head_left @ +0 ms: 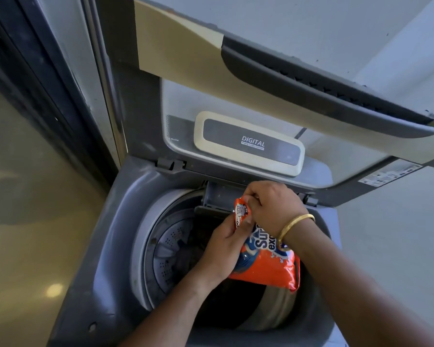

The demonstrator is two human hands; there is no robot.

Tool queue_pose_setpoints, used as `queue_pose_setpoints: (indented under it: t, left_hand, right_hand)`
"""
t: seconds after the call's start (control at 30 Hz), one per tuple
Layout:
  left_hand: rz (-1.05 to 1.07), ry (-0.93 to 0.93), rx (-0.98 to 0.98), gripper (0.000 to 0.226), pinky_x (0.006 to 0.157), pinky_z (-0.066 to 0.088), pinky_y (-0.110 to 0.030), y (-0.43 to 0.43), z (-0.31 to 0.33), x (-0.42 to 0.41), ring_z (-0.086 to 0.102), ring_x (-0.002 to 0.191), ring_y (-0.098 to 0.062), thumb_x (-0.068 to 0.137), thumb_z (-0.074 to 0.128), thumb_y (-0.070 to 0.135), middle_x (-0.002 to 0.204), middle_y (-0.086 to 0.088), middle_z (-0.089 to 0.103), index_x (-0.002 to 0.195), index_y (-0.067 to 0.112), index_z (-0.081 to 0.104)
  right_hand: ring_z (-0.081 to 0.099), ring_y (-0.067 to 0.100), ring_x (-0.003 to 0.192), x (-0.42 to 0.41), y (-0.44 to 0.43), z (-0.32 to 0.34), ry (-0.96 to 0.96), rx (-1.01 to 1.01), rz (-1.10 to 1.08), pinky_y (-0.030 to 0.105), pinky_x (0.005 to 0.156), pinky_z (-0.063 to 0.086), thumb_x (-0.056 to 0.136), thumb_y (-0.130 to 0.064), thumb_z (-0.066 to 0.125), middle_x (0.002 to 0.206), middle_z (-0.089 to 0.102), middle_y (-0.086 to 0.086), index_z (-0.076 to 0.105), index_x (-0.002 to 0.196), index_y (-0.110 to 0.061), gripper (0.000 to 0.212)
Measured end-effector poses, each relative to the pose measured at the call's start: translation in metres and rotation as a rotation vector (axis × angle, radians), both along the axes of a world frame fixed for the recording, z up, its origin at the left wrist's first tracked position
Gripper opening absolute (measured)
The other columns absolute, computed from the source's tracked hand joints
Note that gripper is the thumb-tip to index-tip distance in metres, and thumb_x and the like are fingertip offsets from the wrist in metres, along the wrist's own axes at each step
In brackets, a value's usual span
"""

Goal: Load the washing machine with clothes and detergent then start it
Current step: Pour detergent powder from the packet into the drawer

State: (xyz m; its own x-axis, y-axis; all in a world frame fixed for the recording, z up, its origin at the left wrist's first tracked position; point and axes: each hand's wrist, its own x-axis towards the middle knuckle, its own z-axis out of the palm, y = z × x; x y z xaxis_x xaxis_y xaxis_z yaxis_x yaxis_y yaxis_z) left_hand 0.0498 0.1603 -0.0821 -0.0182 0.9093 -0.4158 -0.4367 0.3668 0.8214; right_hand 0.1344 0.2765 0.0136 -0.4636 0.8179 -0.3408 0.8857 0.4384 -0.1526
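Gripping crinkly orange detergent pouch (263,267) over perforated drum (166,256).
Clasping its side with left hand (223,249), pinching top corner with right hand (271,206).

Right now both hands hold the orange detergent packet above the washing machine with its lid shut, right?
No: the head view shows the lid raised open. The left hand and right hand do hold the orange detergent packet above the washing machine.

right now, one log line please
left grip: holds orange plastic detergent packet | right grip: pinches its top | grey washer drum: dark clothes inside
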Motion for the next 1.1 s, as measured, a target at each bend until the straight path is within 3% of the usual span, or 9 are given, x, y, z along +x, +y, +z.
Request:
queue_pose_setpoints:
  t: [0.17, 0.37, 0.63, 0.9, 1.1]
  left_hand:
    - [-0.002, -0.061, -0.054, 0.034, 0.086, 0.067, -0.022, -0.001, 0.007, -0.003, 0.087, 0.107, -0.017, 0.118, 0.050, 0.044, 0.121, -0.003, 0.088, 0.132, 0.025, 0.074]
    - [-0.038, -0.136, -0.109, 0.040, 0.090, 0.070, -0.026, -0.002, 0.013, -0.009, 0.086, 0.114, -0.027, 0.117, 0.049, 0.051, 0.122, -0.004, 0.089, 0.131, 0.025, 0.077]
    - [-0.047, -0.123, -0.153, 0.033, 0.077, 0.065, -0.017, 0.002, 0.017, -0.015, 0.087, 0.095, -0.007, 0.117, 0.050, 0.053, 0.105, 0.011, 0.090, 0.118, 0.034, 0.077]
    - [-0.053, -0.162, -0.181, 0.032, 0.072, 0.065, -0.016, 0.003, 0.020, -0.018, 0.086, 0.087, -0.005, 0.117, 0.051, 0.050, 0.099, 0.009, 0.090, 0.112, 0.033, 0.078]
    - [-0.100, -0.128, -0.190, 0.045, 0.084, 0.066, -0.024, 0.004, 0.017, -0.019, 0.087, 0.102, -0.015, 0.116, 0.051, 0.056, 0.116, -0.001, 0.090, 0.127, 0.024, 0.081]
  right_hand:
    - [0.067, 0.020, 0.088, -0.007, 0.004, 0.001, -0.038, 0.011, -0.026, 0.045, 0.082, 0.062, 0.106, -0.035, 0.052, 0.099, 0.072, -0.003, 0.069, 0.100, -0.028, 0.019]
    - [0.066, 0.020, 0.088, -0.012, 0.006, -0.002, -0.063, -0.026, -0.068, 0.042, 0.083, 0.062, 0.104, -0.030, 0.056, 0.099, 0.070, -0.001, 0.070, 0.098, -0.027, 0.016]
    - [0.065, 0.018, 0.084, -0.012, 0.004, -0.007, -0.024, 0.012, -0.090, 0.037, 0.074, 0.060, 0.105, -0.032, 0.056, 0.094, 0.069, -0.003, 0.069, 0.098, -0.026, 0.016]
    - [0.064, 0.022, 0.082, -0.018, 0.001, -0.010, -0.041, -0.005, -0.120, 0.035, 0.068, 0.052, 0.103, -0.032, 0.055, 0.094, 0.069, -0.001, 0.070, 0.096, -0.026, 0.017]
    - [0.063, 0.019, 0.080, -0.021, 0.004, -0.012, -0.050, -0.022, -0.124, 0.032, 0.063, 0.049, 0.102, -0.030, 0.056, 0.092, 0.068, -0.002, 0.069, 0.094, -0.026, 0.016]
